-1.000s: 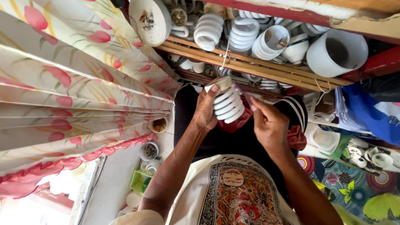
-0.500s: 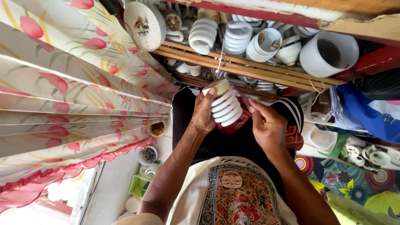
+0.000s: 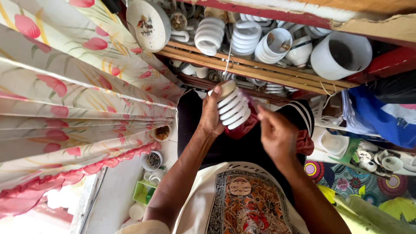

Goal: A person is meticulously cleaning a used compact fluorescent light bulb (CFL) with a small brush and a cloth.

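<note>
My left hand (image 3: 211,115) grips a white spiral lamp bulb (image 3: 232,108) by its side, held up in front of my chest. My right hand (image 3: 274,134) is just to the right of the bulb, fingers bunched and touching a red cloth (image 3: 242,127) that lies under and against the bulb. My right hand looks blurred. Below both hands are my dark trousers (image 3: 225,149) and my cream shirt with a printed panel (image 3: 242,199).
A wooden rack (image 3: 242,69) above the hands holds several more white spiral bulbs (image 3: 209,35), lamp parts and a white cup-shaped housing (image 3: 340,54). A flowered curtain (image 3: 73,99) fills the left. Small pots and white parts (image 3: 152,160) lie at lower left, more parts (image 3: 381,160) at right.
The view has shifted slightly. My right hand has moved a little along the red cloth by the bulb; my left hand keeps the bulb in the same grip.
</note>
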